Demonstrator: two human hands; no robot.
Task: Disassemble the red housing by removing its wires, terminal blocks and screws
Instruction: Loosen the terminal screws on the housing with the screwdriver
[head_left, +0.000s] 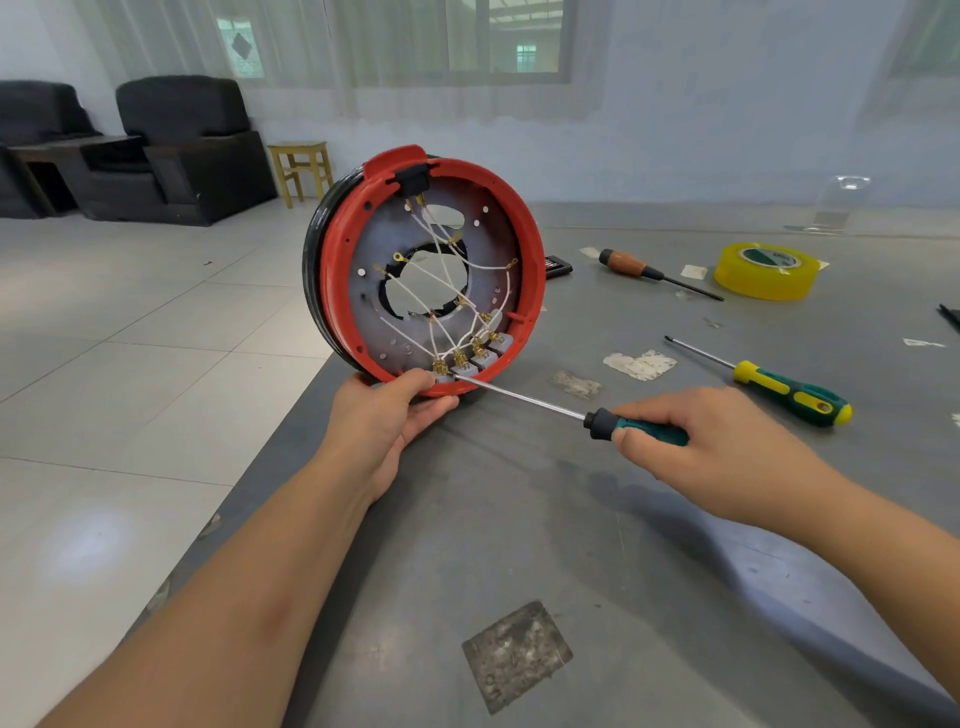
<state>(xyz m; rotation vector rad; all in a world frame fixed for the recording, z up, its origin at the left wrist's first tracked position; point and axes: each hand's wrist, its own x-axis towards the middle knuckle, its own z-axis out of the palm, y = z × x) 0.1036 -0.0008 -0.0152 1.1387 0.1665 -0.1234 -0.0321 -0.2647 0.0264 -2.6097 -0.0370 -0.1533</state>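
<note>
Head view looks forward and down (close) at table (675, 571)

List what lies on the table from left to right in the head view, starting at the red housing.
red housing → wooden-handled screwdriver → yellow tape roll → green-and-yellow screwdriver

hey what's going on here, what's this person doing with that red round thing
A person is taking apart a red housing stood on edge at the corner of a grey table. The left hand steadies its lower rim, while the right hand grips a green-handled screwdriver with its tip at the leftmost of the terminal blocks. The white wires are still attached. Two more screwdrivers and a roll of yellow tape lie nearby.
</note>
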